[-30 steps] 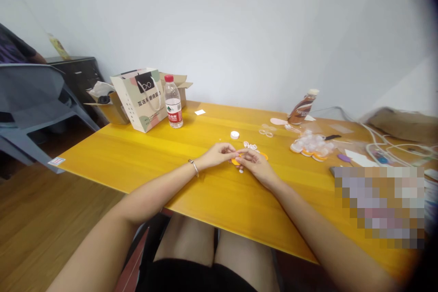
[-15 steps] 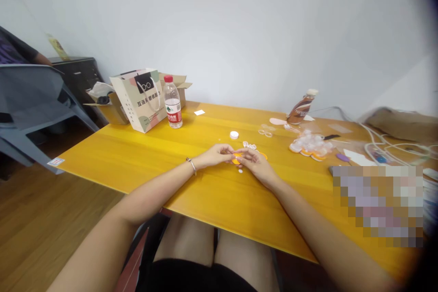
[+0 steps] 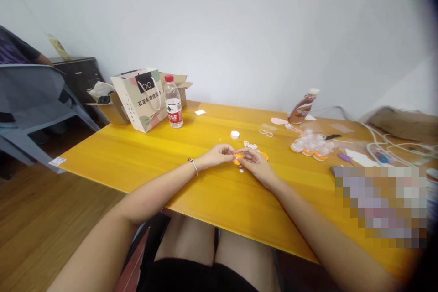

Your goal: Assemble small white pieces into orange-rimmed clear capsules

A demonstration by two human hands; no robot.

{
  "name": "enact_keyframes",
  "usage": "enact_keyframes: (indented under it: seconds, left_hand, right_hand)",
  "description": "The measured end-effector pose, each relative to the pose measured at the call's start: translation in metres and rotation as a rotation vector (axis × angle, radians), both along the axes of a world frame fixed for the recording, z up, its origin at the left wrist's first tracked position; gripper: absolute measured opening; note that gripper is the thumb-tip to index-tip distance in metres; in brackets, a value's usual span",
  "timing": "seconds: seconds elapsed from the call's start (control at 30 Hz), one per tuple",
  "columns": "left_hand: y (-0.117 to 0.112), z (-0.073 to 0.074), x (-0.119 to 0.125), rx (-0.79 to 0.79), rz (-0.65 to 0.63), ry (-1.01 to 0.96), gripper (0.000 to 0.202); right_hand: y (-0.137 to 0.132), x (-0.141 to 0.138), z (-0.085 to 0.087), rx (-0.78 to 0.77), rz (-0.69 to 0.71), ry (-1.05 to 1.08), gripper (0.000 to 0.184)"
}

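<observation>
Between my fingertips is a small round orange piece (image 3: pixel 237 159), its kind too small to make out. My left hand (image 3: pixel 221 154) pinches it from the left, and my right hand (image 3: pixel 255 163) presses it from the right with thumb and fingers. A small white disc (image 3: pixel 241 171) lies on the table just below the fingers. Behind my right hand another orange piece (image 3: pixel 263 156) shows in part. A white lacy cut-out (image 3: pixel 250 145) lies just beyond the fingers, with a round white roll or lid (image 3: pixel 234 135) farther back.
On the yellow table (image 3: pixel 191 196) stand a water bottle (image 3: pixel 174 105), a paper bag (image 3: pixel 143 105) and a cardboard box (image 3: pixel 179 86). To the right are a brown drink bottle (image 3: pixel 303 108), plastic-wrapped orange-and-white pieces (image 3: pixel 313 145) and white cables (image 3: pixel 372 137). A person sits at far left.
Both hands stay together around the orange piece, with hardly any finger movement. The whole view has shifted very slightly.
</observation>
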State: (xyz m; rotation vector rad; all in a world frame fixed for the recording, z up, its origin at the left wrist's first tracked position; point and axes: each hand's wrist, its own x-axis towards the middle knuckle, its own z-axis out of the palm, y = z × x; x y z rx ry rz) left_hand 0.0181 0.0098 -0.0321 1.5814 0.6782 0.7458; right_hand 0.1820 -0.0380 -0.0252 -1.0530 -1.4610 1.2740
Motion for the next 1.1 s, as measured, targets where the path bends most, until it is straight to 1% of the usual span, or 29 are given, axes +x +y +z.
enact_keyframes:
  seconds: [0.27,0.4,0.5,0.67,0.83,0.9,0.97,1.03,1.1]
  left_hand:
    - [-0.001,0.002,0.001,-0.011,0.025,0.015,0.023]
    - [-0.002,0.001,0.004,-0.026,0.074,-0.003,0.023]
    - [-0.003,0.001,0.005,-0.028,0.086,-0.008,0.023]
    - [-0.005,0.006,0.002,-0.022,0.064,-0.004,0.021]
    - [-0.002,0.011,-0.002,0.013,0.050,0.014,0.024]
    - [0.002,0.014,-0.005,0.063,0.053,0.033,0.027]
    - [0.008,0.015,-0.010,0.164,0.114,0.093,0.028]
    - [0.014,0.016,-0.017,0.300,0.174,0.211,0.025]
    - [0.019,0.016,-0.024,0.424,0.151,0.368,0.020]
  right_hand:
    - [0.000,-0.001,-0.002,0.057,-0.019,-0.034,0.024]
    - [0.000,-0.002,-0.002,0.094,-0.040,-0.047,0.024]
    - [0.000,-0.003,-0.002,0.081,-0.040,-0.022,0.025]
    - [-0.001,-0.002,0.001,0.051,-0.005,0.001,0.024]
    - [0.000,0.003,0.002,0.025,0.053,-0.001,0.034]
    - [0.002,0.005,0.000,0.018,0.016,0.004,0.037]
    - [0.005,0.008,-0.002,0.019,-0.050,0.017,0.037]
    - [0.008,0.010,-0.004,0.023,-0.113,0.036,0.039]
    - [0.010,0.013,-0.005,0.021,-0.153,0.055,0.040]
